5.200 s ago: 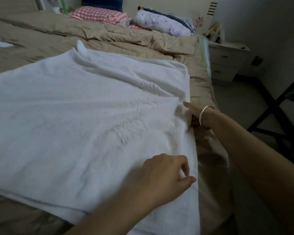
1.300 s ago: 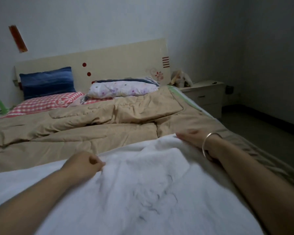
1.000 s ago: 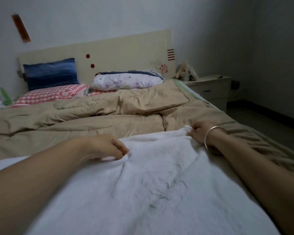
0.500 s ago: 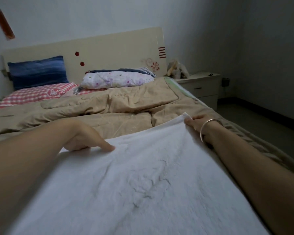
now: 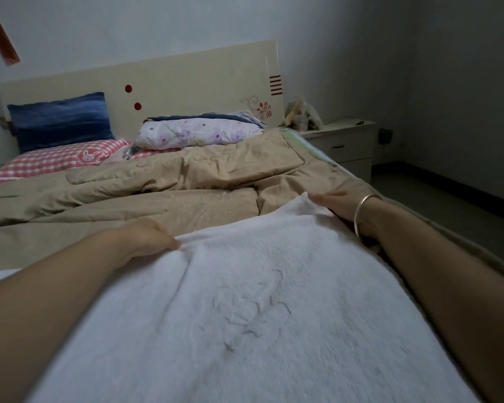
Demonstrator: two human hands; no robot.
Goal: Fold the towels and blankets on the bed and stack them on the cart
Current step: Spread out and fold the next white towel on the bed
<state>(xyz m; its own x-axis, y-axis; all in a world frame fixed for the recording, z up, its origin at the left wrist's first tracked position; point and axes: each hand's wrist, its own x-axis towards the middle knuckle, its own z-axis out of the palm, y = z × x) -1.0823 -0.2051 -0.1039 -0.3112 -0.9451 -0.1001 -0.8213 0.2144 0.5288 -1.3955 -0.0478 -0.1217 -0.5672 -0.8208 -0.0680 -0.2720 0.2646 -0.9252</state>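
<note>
A large white towel is spread over the near part of the bed, on top of a tan quilt. My left hand grips the towel's far edge toward the left, fingers curled into the cloth. At the far right corner my right hand, with a metal bangle at the wrist, lies against the towel's edge with fingers stretched out. The cart is out of view.
Behind the quilt lie a blue pillow, a red checked pillow and a flowered folded blanket against the cream headboard. A white nightstand stands right of the bed; dark floor runs along the right side.
Since five seconds ago my view has risen from the towel's right edge toward the headboard. In the last half second my left hand has closed on the far edge and the towel has bunched there.
</note>
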